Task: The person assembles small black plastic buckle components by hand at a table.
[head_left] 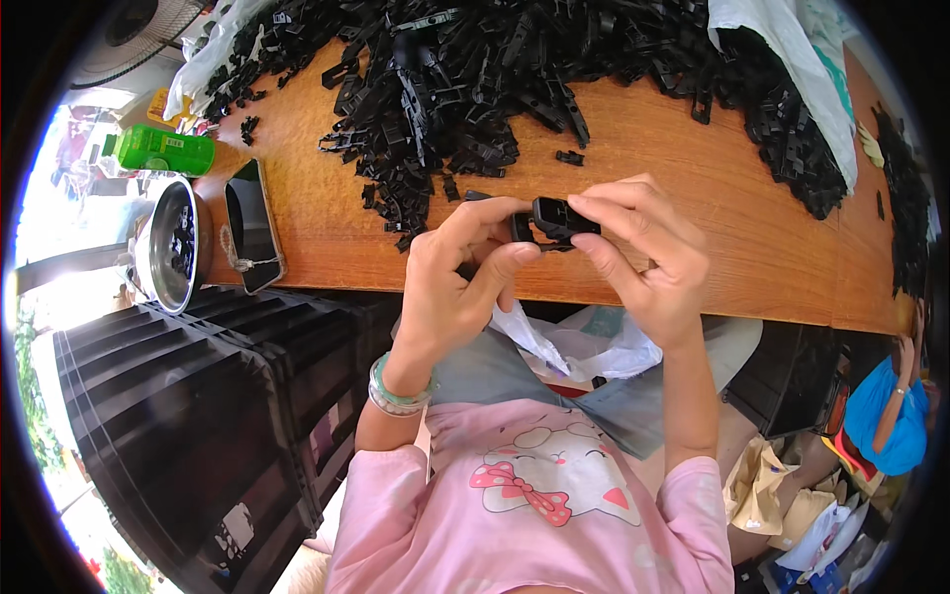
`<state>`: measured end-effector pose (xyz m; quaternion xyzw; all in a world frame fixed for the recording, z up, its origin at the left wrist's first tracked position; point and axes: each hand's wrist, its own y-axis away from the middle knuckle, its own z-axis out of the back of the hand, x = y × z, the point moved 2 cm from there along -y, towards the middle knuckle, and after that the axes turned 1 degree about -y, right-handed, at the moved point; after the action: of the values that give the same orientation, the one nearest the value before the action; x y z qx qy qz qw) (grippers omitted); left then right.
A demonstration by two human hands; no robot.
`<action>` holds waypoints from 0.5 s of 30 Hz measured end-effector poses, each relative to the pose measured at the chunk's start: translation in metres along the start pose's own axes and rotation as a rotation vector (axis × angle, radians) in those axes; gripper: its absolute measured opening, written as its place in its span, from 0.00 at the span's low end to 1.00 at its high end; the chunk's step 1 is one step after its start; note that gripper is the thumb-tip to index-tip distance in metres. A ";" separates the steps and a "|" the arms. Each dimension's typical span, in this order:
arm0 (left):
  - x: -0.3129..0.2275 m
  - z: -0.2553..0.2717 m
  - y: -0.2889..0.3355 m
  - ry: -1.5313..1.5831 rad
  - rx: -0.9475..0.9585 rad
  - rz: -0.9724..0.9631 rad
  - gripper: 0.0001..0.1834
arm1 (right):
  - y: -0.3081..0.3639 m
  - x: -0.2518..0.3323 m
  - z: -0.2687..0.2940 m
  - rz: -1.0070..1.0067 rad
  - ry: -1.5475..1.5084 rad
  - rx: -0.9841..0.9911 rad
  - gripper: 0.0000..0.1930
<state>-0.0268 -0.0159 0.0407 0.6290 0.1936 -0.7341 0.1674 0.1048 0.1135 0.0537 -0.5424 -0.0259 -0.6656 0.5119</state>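
Observation:
My left hand (450,272) and my right hand (653,257) meet above the front edge of the wooden table. Between them is a black plastic part (556,220) with a squared, hollow end and a thin strip along its lower side. My left thumb and fingers pinch its left end, and my right thumb and fingertips grip its right end. Whether it is one piece or two joined pieces, I cannot tell. Just beyond my hands lies a large heap of similar black plastic parts (475,89). One small loose black piece (570,157) sits apart from the heap.
At the left of the wooden table (336,238) are a phone (251,223), a metal bowl (168,247) with black bits and a green bottle (163,150). Black crates (188,396) stand below. A white plastic bag (792,59) borders the heap. Another person's arm (899,391) shows at far right.

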 end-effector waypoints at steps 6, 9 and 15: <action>-0.006 -0.009 0.002 0.061 -0.016 0.032 0.13 | 0.008 0.003 -0.004 0.130 0.041 -0.031 0.16; -0.008 -0.013 0.004 -0.005 -0.034 0.019 0.14 | 0.010 0.001 -0.007 0.116 0.051 -0.001 0.14; -0.012 -0.020 0.016 -0.321 -0.201 -0.215 0.18 | 0.018 0.002 -0.023 -0.339 -0.468 -0.068 0.21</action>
<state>0.0000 -0.0201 0.0484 0.4598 0.3025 -0.8156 0.1788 0.1017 0.0903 0.0364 -0.6860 -0.2114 -0.5988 0.3551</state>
